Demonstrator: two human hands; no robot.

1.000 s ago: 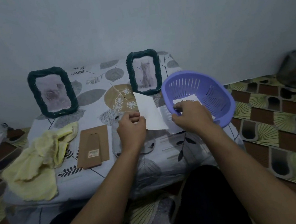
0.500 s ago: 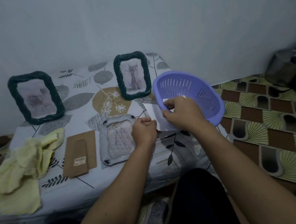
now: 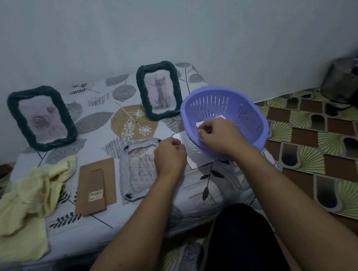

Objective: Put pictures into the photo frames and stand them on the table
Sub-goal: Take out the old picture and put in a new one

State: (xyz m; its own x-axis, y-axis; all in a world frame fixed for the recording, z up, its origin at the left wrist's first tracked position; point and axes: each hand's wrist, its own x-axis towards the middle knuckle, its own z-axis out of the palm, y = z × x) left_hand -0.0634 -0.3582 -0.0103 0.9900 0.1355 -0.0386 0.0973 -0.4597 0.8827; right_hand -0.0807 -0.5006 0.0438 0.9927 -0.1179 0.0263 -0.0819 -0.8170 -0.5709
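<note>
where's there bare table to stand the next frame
Best: the back strip between the left standing frame and the cat frame. The front edge below the backing board and flat frame is bare too. Crowded: yellow cloth on the left; on the right, left hand holding the white sheet, right hand pinching a picture in the purple basket.

Cat frame [image 3: 159, 90], left frame [image 3: 41, 118] upright; grey frame [image 3: 136, 170] flat; white picture [image 3: 215, 119] pinched.

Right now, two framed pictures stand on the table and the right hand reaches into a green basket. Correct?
Not quite: in the head view the basket is purple, not green. Two framed pictures do stand on the table, and the right hand reaches into the basket.
</note>
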